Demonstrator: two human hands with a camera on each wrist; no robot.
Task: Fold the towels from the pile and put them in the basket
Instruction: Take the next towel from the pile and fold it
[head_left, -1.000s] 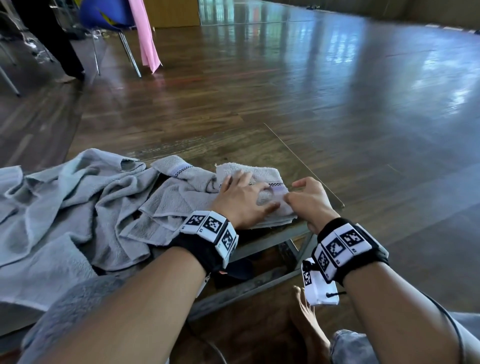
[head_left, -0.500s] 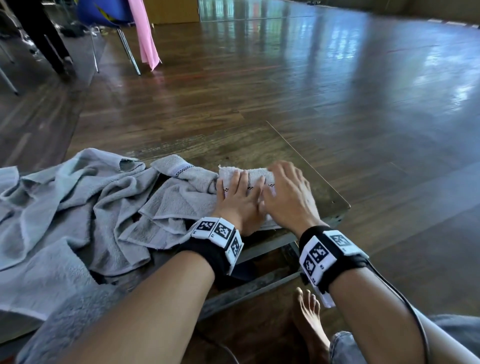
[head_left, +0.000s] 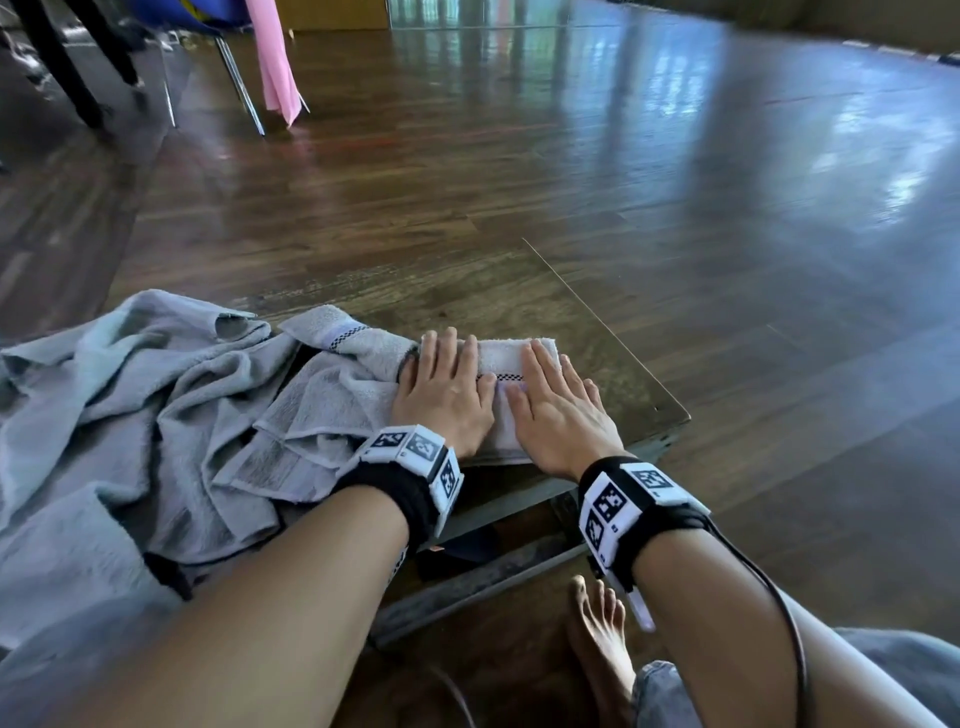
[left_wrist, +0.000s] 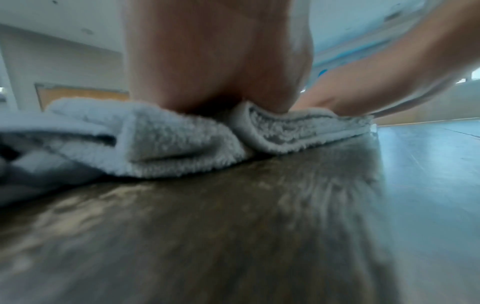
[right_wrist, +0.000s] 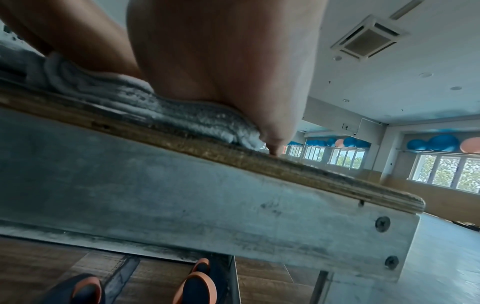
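A small folded pale grey towel (head_left: 501, 358) lies near the right end of the low wooden table (head_left: 613, 374). My left hand (head_left: 447, 384) lies flat on its left half, fingers straight. My right hand (head_left: 556, 395) presses flat on its right half beside it. The left wrist view shows the towel's layered edge (left_wrist: 298, 131) squashed under my palm. In the right wrist view the same folded towel (right_wrist: 182, 115) sits at the table's front rim. A pile of loose grey towels (head_left: 156, 415) spreads over the table's left side. No basket is in view.
The table's right corner (head_left: 680, 415) is close to my right hand, with bare wood floor (head_left: 675, 182) beyond. A chair (head_left: 228, 62) with a pink cloth (head_left: 272, 57) stands far back left. My bare foot (head_left: 602, 639) is under the table edge.
A second ago my right hand gripped the towel's right edge; it has since come over onto the towel, and both hands now lie flat and pressed on the smaller folded bundle.
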